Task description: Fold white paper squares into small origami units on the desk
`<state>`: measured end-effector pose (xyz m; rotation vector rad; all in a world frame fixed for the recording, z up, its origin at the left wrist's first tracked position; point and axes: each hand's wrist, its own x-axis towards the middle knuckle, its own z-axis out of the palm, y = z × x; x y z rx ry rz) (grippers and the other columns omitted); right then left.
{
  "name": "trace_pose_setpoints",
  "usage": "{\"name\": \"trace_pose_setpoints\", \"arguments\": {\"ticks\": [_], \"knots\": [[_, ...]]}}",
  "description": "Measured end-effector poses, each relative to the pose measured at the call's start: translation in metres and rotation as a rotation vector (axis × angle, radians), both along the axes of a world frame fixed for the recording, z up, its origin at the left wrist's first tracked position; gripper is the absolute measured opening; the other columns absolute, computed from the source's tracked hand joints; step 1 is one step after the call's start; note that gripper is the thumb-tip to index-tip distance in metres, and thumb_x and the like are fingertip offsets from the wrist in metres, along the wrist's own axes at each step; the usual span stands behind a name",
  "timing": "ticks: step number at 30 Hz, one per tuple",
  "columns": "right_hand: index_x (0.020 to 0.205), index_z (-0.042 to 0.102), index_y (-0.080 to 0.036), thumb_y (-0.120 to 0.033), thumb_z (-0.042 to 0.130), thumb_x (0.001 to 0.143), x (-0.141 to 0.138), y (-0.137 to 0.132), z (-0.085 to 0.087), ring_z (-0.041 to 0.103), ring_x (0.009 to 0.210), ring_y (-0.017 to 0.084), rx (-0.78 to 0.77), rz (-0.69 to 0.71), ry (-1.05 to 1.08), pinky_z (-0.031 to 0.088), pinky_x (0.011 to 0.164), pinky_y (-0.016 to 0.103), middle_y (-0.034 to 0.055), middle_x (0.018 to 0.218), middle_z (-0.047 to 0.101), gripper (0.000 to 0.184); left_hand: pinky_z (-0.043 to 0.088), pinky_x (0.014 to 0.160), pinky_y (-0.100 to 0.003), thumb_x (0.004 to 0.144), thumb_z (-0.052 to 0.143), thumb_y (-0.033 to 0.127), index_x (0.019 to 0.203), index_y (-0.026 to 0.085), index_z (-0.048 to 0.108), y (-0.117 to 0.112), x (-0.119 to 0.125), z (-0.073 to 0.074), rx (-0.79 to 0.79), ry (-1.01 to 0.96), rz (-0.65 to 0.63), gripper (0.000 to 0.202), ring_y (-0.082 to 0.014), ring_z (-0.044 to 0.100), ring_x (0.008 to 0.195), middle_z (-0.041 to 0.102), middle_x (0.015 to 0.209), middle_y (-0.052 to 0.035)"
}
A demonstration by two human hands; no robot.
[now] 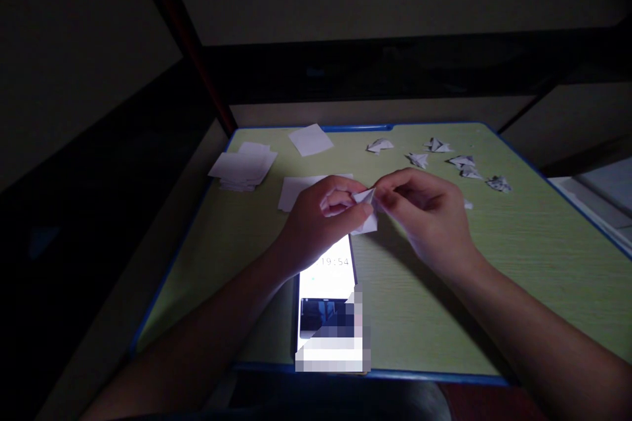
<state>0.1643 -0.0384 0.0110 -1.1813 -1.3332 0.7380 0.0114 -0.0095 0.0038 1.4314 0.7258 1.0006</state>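
Note:
Between my two hands, above the middle of the table, is a small folded piece of white paper (366,197). My left hand (320,210) pinches it from the left, thumb in front and fingers behind. On the other side my right hand (424,210) grips its upper right corner between thumb and fingertips. Part of the paper is hidden by the fingers. Directly below my left hand lies a lit phone (328,283) showing a timer. Flat white paper (296,192) lies behind my left hand, partly covered by it.
A stack of white paper sheets (244,168) sits at the table's back left, with a single square sheet (311,139) nearby. Several folded paper pieces (437,145) are scattered at the back right. The green table (518,263) has a blue edge; a wall stands behind it.

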Motion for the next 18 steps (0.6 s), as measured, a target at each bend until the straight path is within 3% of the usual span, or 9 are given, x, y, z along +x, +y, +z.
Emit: {"name": "trace_pose_setpoints", "arguments": {"ticks": [18], "knots": [[0.072,0.070,-0.018,-0.018,0.066,0.071,0.0009,0.0010,-0.0003,0.051,0.055,0.010,-0.053,0.039,0.033,0.038,0.050,0.025,-0.0012,0.061,0.062,0.004,0.050,0.061,-0.025,0.068,0.067,0.022,0.078,0.017,0.055,-0.0015,0.0008,-0.0005,0.011,0.042,0.039,0.017,-0.0120,0.062,0.065,0.063,0.066,0.0011]]}}
